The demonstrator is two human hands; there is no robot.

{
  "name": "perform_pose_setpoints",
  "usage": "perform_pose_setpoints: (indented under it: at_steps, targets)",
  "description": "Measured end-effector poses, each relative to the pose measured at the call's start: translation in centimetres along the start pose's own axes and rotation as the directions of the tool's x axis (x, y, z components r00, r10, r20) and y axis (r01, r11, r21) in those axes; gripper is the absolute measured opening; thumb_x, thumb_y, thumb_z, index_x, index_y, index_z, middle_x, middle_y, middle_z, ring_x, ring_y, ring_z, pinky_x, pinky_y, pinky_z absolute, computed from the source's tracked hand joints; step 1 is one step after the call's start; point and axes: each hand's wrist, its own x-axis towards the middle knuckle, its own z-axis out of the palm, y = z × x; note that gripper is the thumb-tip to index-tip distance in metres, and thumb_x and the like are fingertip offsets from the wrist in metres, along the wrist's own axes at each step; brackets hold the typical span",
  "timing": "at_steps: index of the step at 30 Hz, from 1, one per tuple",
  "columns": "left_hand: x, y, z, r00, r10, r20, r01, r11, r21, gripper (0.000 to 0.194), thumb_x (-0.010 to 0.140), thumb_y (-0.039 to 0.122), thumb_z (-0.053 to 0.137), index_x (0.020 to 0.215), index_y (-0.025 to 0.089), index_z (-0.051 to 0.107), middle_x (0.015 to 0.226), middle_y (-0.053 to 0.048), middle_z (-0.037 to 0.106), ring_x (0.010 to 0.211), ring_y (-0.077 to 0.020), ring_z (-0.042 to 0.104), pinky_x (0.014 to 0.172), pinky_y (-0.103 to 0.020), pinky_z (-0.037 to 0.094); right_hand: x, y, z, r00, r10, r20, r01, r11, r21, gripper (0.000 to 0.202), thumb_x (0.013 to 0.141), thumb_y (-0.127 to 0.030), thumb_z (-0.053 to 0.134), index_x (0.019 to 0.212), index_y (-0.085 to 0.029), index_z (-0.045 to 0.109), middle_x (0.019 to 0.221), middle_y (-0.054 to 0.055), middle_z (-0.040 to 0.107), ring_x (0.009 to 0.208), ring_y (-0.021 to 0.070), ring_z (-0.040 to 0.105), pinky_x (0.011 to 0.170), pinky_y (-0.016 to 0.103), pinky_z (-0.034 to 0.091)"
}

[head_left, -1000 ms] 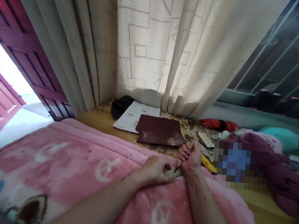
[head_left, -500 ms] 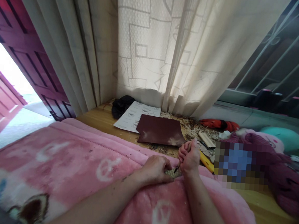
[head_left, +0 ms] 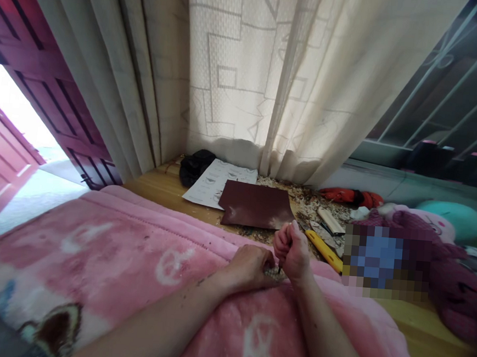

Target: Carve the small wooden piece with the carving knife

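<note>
My left hand [head_left: 250,267] rests on the pink blanket [head_left: 125,252], its fingers closed around a small pale piece [head_left: 273,273] with a grid-like carved surface. Most of that piece is hidden by the hand, and its material is hard to make out. Close beside it, my right hand [head_left: 294,254] is a fist around a thin tool [head_left: 280,270]. Only the tool's dark narrow tip shows below the fist, pointing down at the pale piece; its handle is hidden in the palm.
Beyond the blanket, a wooden surface [head_left: 151,185] bears a brown sheet [head_left: 257,204], printed paper [head_left: 209,181], a black bag [head_left: 196,167] and scattered shavings [head_left: 309,198]. A yellow tool [head_left: 324,250] and a pale block [head_left: 330,221] lie right. Plush toys [head_left: 450,217] are farther right.
My right fist has moved left, bringing the tool's tip over the pale piece and uncovering more of the yellow tool. My left hand stays almost in place.
</note>
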Motion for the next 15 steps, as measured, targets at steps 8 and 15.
perform_pose_setpoints:
  at_steps: [8,15]
  targets:
    - [0.11,0.1,-0.1,1.0,-0.012,0.018,0.012,1.0,0.017,0.029,0.065,0.046,0.059,0.074,0.019,0.063,0.066,0.001,0.06,0.056,-0.0117,0.048,0.049,-0.022,0.024,0.27,-0.09,-0.55,0.987,0.087,0.132,-0.097,0.993,0.069,0.046,0.077,-0.051,0.05,0.049,-0.018,0.034,0.039,-0.008,0.021,0.034,0.0039,0.009,0.03,0.013,0.01]
    - [0.17,-0.12,0.21,1.0,-0.009,-0.003,0.009,1.0,-0.001,0.03,0.062,0.042,0.062,0.083,0.02,0.066,0.072,0.001,0.063,0.062,-0.0129,0.052,0.052,-0.022,0.028,0.36,-0.26,-0.72,0.998,0.005,-0.068,0.0,0.998,0.07,0.046,0.078,-0.053,0.047,0.05,-0.019,0.033,0.038,-0.009,0.02,0.033,0.0044,0.008,0.027,0.014,0.009]
